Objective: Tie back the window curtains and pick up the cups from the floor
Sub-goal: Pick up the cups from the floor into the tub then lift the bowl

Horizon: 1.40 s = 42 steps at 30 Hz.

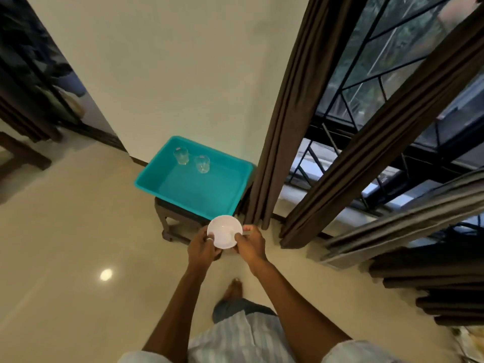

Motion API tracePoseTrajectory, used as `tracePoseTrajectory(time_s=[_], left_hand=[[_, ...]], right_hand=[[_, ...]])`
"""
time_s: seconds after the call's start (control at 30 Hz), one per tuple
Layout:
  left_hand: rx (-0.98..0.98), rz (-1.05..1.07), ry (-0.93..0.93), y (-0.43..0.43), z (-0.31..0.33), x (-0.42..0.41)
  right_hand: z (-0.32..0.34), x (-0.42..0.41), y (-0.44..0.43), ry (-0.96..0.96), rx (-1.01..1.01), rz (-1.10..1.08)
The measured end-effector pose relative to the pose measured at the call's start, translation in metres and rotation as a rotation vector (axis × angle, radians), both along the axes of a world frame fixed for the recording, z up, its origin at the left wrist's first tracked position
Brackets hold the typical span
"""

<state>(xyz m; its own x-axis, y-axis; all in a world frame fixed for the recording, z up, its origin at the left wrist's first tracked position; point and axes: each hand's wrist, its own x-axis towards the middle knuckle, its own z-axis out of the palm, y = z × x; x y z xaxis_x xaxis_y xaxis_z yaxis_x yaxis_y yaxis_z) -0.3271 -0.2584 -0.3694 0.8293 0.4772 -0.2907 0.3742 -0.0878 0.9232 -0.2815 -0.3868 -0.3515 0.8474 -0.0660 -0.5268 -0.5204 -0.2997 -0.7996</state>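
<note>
I hold a white saucer [224, 231] between both hands in front of me, just short of the teal tub. My left hand [201, 244] grips its left rim, with a ring on one finger. My right hand [251, 243] grips its right rim. The teal plastic tub [149, 176] rests on a small dark stool. Inside it, at the far end, stand two clear glasses [181, 155] [202, 163]. Dark brown curtains [282, 121] [379, 142] hang gathered into narrow bundles at the window on the right.
A dark wooden stool [172, 221] carries the tub against the cream wall. The barred window [372, 82] fills the right side. More bunched curtain fabric [432, 279] lies low at the right. Glossy beige floor spreads to the left, with dark furniture [23, 155] at far left.
</note>
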Motion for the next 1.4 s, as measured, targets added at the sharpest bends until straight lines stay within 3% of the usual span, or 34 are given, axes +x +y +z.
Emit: tracePoseTrajectory(time_s=[0.13,0.23,0.6,0.87,1.0,1.4], left_hand=[[-0.105,0.039,0.011,0.029,0.006,0.046],[-0.125,-0.07,0.075,0.029,0.006,0.074],[0.03,-0.28,0.229,0.034,0.001,0.132],[0.146,-0.368,0.384,0.087,-0.024,0.176],[0.104,-0.379,0.384,0.104,-0.029,0.202],[-0.01,-0.573,0.59,0.15,-0.116,0.337]], right_hand=[[0.006,0.043,0.025,-0.052,-0.001,0.003],[0.008,0.065,0.021,-0.043,-0.018,-0.034],[-0.016,0.095,0.022,0.143,0.002,-0.279],[-0.031,0.136,0.075,0.223,-0.095,-0.22],[-0.039,0.159,0.104,0.257,-0.148,-0.242],[-0.145,0.277,0.139,0.374,-0.182,-0.286]])
